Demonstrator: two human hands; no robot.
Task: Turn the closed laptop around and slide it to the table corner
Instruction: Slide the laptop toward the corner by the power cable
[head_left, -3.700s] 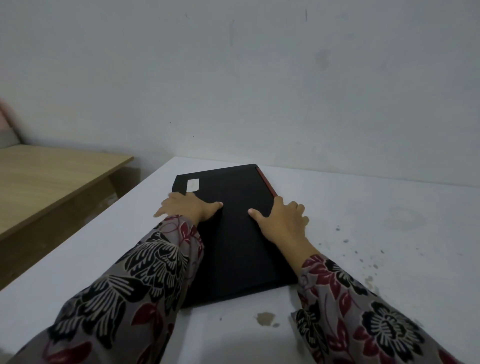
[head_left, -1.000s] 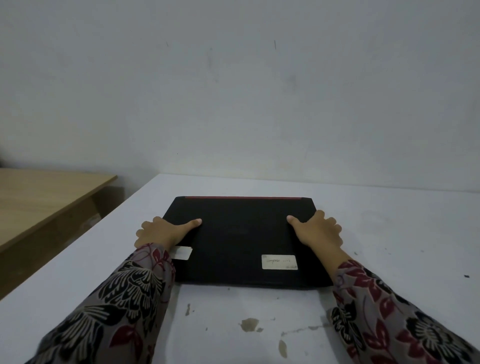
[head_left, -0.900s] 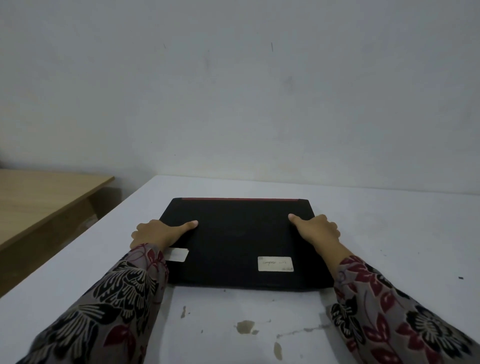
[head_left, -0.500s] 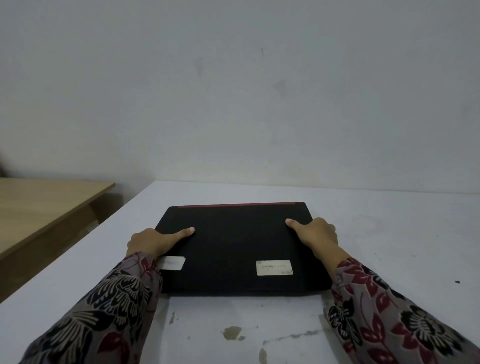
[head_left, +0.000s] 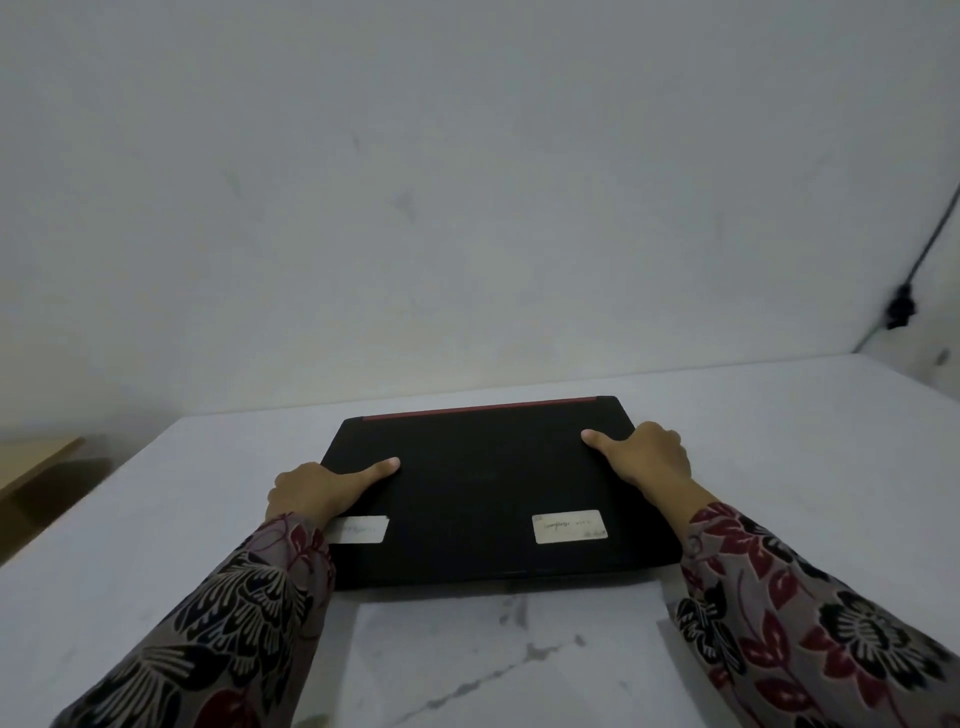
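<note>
Lying flat on white bench (head_left: 156, 525): closed black laptop (head_left: 493, 493), red strip far. My left hand (head_left: 317, 491) and right hand (head_left: 649, 460) grip its side edges, thumbs pressed on lid.

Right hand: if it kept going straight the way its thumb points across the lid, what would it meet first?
Only bare lid of the laptop lies ahead of the right hand; further along that line is the left hand, whose thumb points back toward it.

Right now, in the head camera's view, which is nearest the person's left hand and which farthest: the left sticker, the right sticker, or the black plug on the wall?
1. left sticker, just beside the left hand, at the wrist.
2. right sticker, across the laptop lid.
3. black plug, far right on the wall.
</note>
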